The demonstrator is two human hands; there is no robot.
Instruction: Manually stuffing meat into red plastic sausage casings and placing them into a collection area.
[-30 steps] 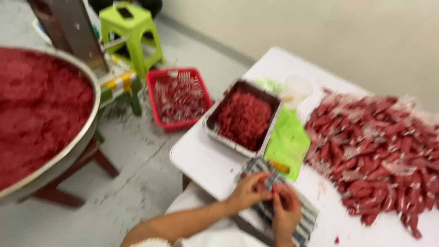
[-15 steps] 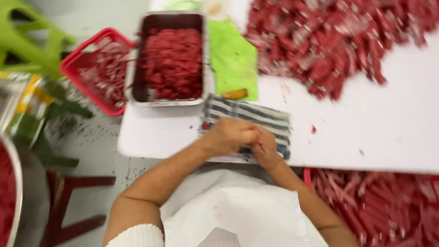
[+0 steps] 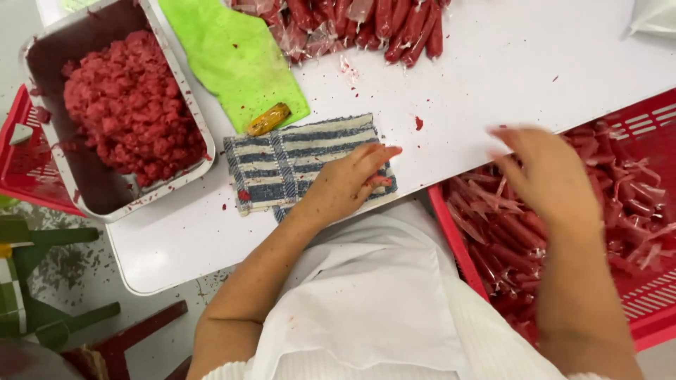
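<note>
My left hand (image 3: 347, 181) lies flat on a blue-and-white striped cloth (image 3: 285, 163) at the near edge of the white table (image 3: 535, 63), fingers spread and smeared red. My right hand (image 3: 546, 169) hovers, blurred and with fingers apart, over a red crate (image 3: 658, 317) at my right that holds several wrapped red sausage-like sticks (image 3: 503, 232). Neither hand holds anything that I can see.
A metal tray (image 3: 105, 200) of red minced meat (image 3: 127, 105) stands at the table's left. A green cloth (image 3: 232, 56) with a small yellow-brown piece (image 3: 268, 119) lies beside it. More wrapped red sticks (image 3: 366, 24) are heaped at the far edge. Another red crate (image 3: 21, 169) sits left, on the floor.
My hands were together on the striped cloth; now my right hand has swung right over the red crate and my left stays on the cloth. My view has dropped closer to the table.
</note>
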